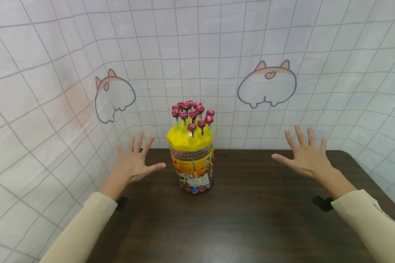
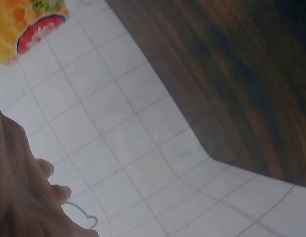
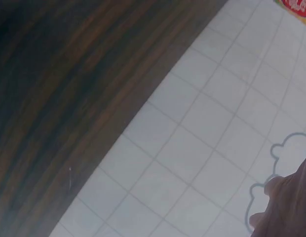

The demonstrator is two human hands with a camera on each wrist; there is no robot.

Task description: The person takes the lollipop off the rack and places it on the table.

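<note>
Jar (image 1: 184, 166), lollipops (image 1: 193, 114) atop, on bench (image 1: 250, 219).
Left hand (image 1: 133, 162), right hand (image 1: 307, 157): both released, fingers spread, one either side of jar.

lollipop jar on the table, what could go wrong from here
The left hand is spread just left of the jar, so a careless sweep might tip it. The lollipops stick up from the yellow lid, so a bump could bend or loosen some.

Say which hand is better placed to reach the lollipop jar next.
Left, probably: in the head view, the left hand is nearer the jar, while the right hand is farther away. Both look empty.
</note>
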